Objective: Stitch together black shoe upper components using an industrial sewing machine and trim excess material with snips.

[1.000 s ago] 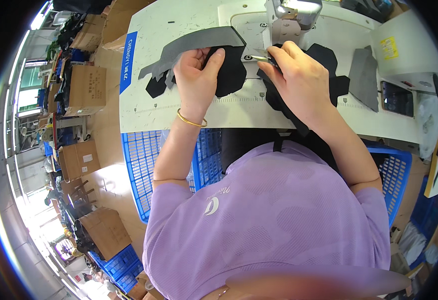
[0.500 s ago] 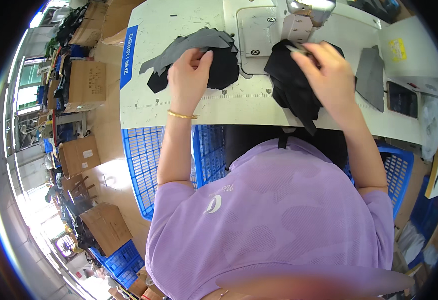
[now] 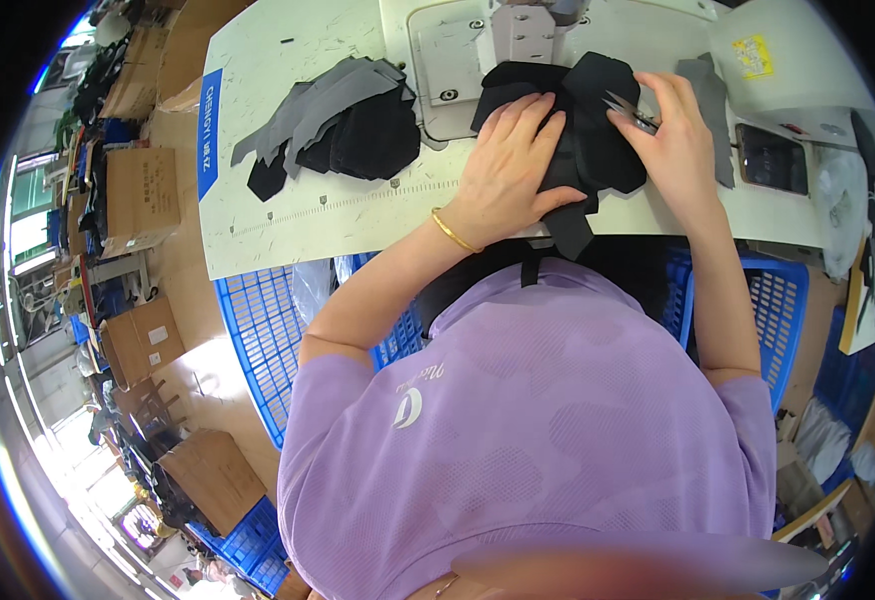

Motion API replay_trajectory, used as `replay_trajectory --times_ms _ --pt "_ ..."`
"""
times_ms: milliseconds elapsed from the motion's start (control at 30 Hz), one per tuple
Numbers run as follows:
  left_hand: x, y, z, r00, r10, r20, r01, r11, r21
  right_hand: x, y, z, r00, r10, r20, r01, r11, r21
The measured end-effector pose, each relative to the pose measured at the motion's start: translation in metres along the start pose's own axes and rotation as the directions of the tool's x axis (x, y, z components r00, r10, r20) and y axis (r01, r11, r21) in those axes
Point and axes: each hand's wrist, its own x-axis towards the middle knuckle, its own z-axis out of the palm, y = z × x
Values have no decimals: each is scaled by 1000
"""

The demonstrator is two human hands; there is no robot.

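Observation:
My left hand (image 3: 511,172) lies with its fingers stretched over the black fabric pieces (image 3: 604,130) in front of the sewing machine (image 3: 524,38). One narrow black end of the fabric hangs over the table's front edge. At the right side of these pieces, my right hand (image 3: 680,140) is closed round small thread snips (image 3: 632,113), their pointed blades toward the fabric. Apart from both hands, a fanned pile of grey fabric pieces (image 3: 333,95) lies partly over black cut pieces (image 3: 373,137) on the left of the table.
A grey fabric piece (image 3: 710,105) and a dark phone (image 3: 773,160) lie on the table (image 3: 308,235) at the right. Blue plastic baskets (image 3: 258,320) stand under its front edge. Cardboard boxes (image 3: 143,195) line the floor at the left.
My left hand has left the pile at the left and come right onto the black pieces. Those pieces are spread wider now. The whole view has shifted, with the table further left.

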Motion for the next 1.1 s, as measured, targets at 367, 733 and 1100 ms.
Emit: replay_trajectory --times_ms 367,733,1100 --pt "21 -13 -5 946 144 292 -200 964 173 -14 17 -12 941 -120 316 101 992 74" --pt "26 -14 -31 996 -8 -85 -25 925 -379 20 2 -52 905 -56 423 -163 870 465" --pt "9 15 -45 835 -308 -456 286 951 -119 14 -25 -13 874 -8 486 -393 575 718"
